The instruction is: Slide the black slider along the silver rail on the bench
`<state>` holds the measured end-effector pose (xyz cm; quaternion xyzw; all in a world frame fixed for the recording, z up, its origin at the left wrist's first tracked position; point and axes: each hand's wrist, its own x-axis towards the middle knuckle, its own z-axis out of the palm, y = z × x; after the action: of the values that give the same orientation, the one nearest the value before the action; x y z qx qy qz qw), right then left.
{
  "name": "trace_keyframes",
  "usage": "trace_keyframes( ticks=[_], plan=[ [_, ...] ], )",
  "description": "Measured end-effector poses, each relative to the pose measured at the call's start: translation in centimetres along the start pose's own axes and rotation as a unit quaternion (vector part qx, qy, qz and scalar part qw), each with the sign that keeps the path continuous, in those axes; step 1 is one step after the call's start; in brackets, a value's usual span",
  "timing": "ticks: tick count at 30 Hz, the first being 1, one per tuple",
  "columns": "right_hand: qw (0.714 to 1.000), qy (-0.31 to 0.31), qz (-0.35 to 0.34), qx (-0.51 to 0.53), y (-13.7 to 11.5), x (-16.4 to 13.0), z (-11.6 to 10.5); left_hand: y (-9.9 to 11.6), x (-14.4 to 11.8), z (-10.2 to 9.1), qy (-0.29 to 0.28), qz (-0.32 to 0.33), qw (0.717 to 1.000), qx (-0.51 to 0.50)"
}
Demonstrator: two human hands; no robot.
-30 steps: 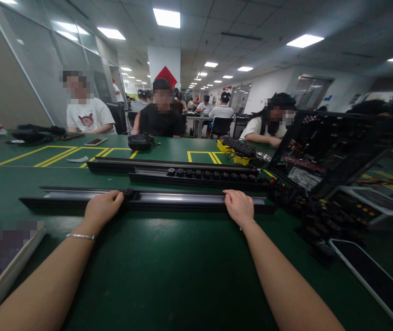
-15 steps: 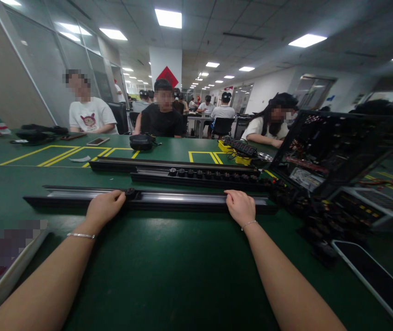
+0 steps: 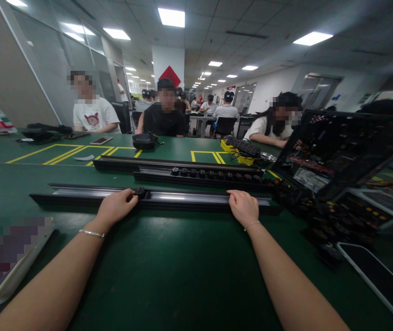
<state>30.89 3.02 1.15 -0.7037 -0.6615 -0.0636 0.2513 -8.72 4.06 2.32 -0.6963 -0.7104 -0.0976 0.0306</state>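
Note:
A long black track [image 3: 189, 198] with a shiny silver inner channel lies crosswise on the green table in front of me. In its channel, left of the middle, sits a small black module [image 3: 141, 192] with a rounded top. My left hand [image 3: 116, 206] is closed on the left side of that module, its fingertips partly hidden. Toward the track's right end, my right hand [image 3: 245, 206] grips the track with its fingers curled over the rim. Just beyond lies a second black track [image 3: 155, 176], holding a row of several round black modules [image 3: 211, 174].
Another long black rail [image 3: 113, 162] lies farther back. At right stand an open computer case [image 3: 307, 177], a heap of black parts [image 3: 341, 225] and a phone-like dark slab [image 3: 379, 271]. A pale-edged item [image 3: 13, 262] lies at left. People sit across the table.
My left hand and the small module have slid slightly right along the track. My right hand keeps its grip. The whole view has shifted a little.

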Motion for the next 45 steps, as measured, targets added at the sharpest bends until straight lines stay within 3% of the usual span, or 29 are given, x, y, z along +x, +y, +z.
trace_keyframes(
  ticks=[28,45],
  plan=[
    [1.000,0.009,-0.007,0.002,0.2,0.0,0.2,2.3,-0.2,-0.3,-0.034,0.089,0.995,-0.015],
    [1.000,0.003,-0.015,-0.001,0.2,-0.1,0.0,2.7,-0.2,-0.8,-0.064,0.100,0.992,-0.033]
  ],
)
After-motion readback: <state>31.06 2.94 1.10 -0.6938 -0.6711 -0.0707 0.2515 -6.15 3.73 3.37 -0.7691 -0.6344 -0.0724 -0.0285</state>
